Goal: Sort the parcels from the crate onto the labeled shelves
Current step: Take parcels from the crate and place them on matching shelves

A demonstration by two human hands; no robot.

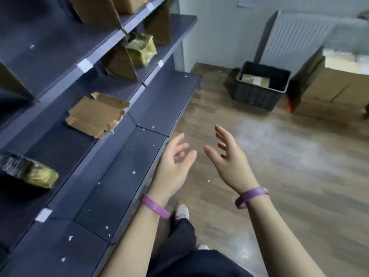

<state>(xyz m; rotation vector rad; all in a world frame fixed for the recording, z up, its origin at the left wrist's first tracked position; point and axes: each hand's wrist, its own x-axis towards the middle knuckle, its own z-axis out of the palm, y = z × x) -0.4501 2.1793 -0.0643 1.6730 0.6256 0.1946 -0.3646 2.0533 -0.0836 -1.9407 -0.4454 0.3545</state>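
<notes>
A black plastic crate [257, 96] stands on the floor at the back, with a brown parcel [255, 80] lying inside it. Dark blue shelves [123, 162] with white labels [85, 64] run along the left. On them lie a flat brown parcel [95, 114], a yellow-taped parcel [140, 48] and a dark and yellow wrapped parcel [30, 170]. My left hand [173, 166] hovers beside the lowest shelf's edge, fingers relaxed, holding nothing. My right hand [229, 158] is raised next to it, fingers spread and empty.
Upright cardboard dividers [123, 64] split the shelves into sections. A large cardboard box [335, 90] sits right of the crate, with a white radiator [295, 35] on the wall behind. Wooden floor [279, 156] stretches between me and the crate. My legs and white shoe [182, 211] show below.
</notes>
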